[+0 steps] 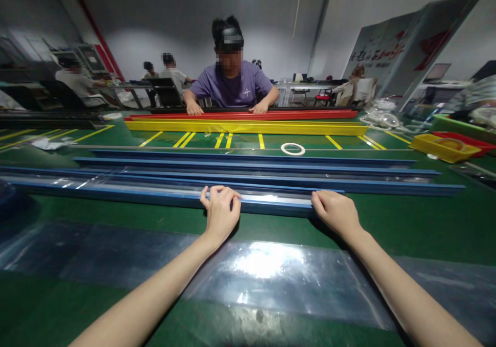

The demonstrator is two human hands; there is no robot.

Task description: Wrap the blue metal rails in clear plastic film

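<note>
Several long blue channels lie across the green table. My left hand (pixel 221 210) rests on the nearest blue channel (pixel 155 194), its fingers bent over the channel and partly apart. At that channel's right end, my right hand (pixel 336 211) is closed with thumb and fingers pressed together on the end. Clear film shows inside this channel. Behind it lie more blue channels (pixel 271 165). In front, a wide strip of clear plastic film (pixel 267 269) lies flat under my forearms.
A person (pixel 232 83) across the table has both hands by red channels (pixel 290 115). Nearer lie a yellow channel (pixel 248 127) and a white tape ring (pixel 293 149). Yellow tray (pixel 444 148) and bagged items (pixel 382 114) stand at the right; other people sit behind.
</note>
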